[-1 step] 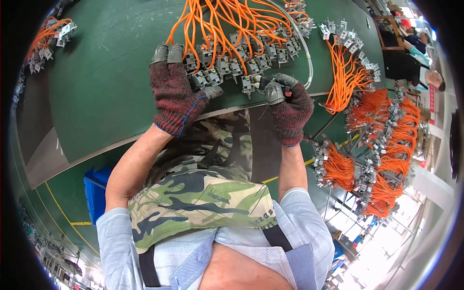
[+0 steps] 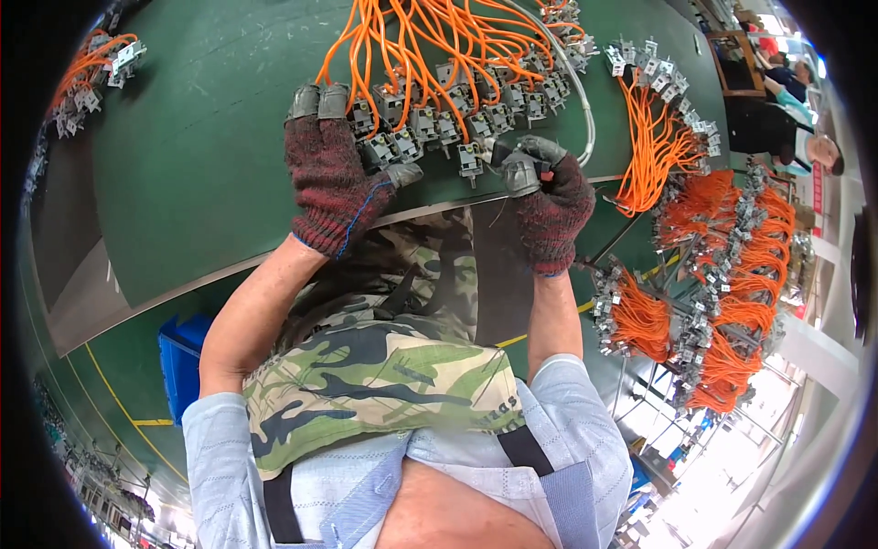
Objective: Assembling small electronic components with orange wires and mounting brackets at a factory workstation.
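Note:
Several grey metal connectors, each on an orange cable, stand in packed rows on the green table. My left hand, in a dark red knit glove with grey-taped fingertips, lies at their left end. Its fingers stretch away from me and its thumb sticks out to the right, near the front connectors. My right hand, gloved alike, is closed around a small dark tool with a red part showing. The tool's pale tip meets the connector at the front of the group. Most of the tool is hidden by the fingers.
A white hose curves down past the connectors toward my right hand. More orange cable bundles lie at the table's right edge and hang on a rack. Another bundle lies far left. A blue bin stands below; people are at far right.
My right hand and the tool have shifted very slightly; my left hand and the connectors look the same.

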Demonstrator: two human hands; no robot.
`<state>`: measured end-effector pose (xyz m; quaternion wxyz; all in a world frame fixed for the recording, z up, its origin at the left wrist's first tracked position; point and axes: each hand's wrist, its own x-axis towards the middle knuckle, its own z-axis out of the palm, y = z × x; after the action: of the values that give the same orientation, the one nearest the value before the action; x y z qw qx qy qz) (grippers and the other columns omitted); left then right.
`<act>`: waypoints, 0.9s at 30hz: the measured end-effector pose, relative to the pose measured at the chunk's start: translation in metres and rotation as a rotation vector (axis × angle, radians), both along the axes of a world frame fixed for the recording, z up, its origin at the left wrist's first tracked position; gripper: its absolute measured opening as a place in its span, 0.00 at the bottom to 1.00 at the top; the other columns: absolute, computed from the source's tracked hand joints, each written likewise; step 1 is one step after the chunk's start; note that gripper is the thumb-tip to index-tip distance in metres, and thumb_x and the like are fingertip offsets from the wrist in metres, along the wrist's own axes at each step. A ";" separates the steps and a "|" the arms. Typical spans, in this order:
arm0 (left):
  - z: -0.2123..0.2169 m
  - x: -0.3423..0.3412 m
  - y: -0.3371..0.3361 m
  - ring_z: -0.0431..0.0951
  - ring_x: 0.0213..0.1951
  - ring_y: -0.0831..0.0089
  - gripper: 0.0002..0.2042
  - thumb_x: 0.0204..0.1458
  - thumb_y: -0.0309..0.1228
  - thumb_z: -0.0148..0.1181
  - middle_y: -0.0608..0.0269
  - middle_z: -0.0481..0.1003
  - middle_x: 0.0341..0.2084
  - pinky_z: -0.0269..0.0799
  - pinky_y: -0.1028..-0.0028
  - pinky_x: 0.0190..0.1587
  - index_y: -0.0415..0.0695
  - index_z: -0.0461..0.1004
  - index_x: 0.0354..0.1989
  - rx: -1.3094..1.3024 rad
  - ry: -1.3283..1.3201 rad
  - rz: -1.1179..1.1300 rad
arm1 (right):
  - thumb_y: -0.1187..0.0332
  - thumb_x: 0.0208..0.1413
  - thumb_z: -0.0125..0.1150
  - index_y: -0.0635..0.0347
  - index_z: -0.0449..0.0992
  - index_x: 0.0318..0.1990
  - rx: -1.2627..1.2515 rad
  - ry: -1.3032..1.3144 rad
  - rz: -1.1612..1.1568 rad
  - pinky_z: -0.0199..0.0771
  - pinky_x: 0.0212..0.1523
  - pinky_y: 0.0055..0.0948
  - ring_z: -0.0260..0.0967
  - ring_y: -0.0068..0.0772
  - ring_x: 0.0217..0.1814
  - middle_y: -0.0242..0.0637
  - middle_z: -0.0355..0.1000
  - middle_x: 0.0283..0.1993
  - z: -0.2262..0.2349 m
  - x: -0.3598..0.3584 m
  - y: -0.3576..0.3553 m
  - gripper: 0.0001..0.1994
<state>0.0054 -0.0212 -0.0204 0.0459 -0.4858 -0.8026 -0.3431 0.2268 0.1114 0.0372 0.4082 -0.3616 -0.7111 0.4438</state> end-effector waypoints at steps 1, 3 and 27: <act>-0.001 0.000 0.000 0.58 0.72 0.33 0.63 0.31 0.59 0.83 0.33 0.58 0.71 0.55 0.40 0.73 0.40 0.58 0.75 0.001 -0.001 0.003 | 0.74 0.63 0.71 0.66 0.82 0.53 -0.033 0.045 0.025 0.82 0.46 0.25 0.80 0.22 0.43 0.34 0.83 0.42 0.006 -0.003 0.000 0.13; -0.002 -0.001 0.001 0.58 0.72 0.34 0.63 0.32 0.61 0.82 0.33 0.59 0.71 0.54 0.40 0.74 0.39 0.58 0.76 0.038 -0.002 0.001 | 0.74 0.63 0.71 0.66 0.81 0.53 -0.032 0.045 0.059 0.82 0.47 0.25 0.80 0.22 0.44 0.34 0.83 0.43 0.009 -0.011 0.006 0.13; 0.009 0.002 -0.001 0.56 0.74 0.36 0.62 0.35 0.62 0.80 0.34 0.58 0.70 0.52 0.40 0.75 0.37 0.57 0.75 0.025 0.013 -0.029 | 0.72 0.62 0.72 0.64 0.83 0.52 -0.099 0.067 0.144 0.82 0.46 0.25 0.79 0.21 0.42 0.35 0.84 0.44 0.006 -0.031 0.011 0.13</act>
<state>0.0077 -0.0218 -0.0112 0.0522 -0.4991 -0.7908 -0.3504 0.1958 0.1226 0.0430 0.3802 -0.3142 -0.6986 0.5184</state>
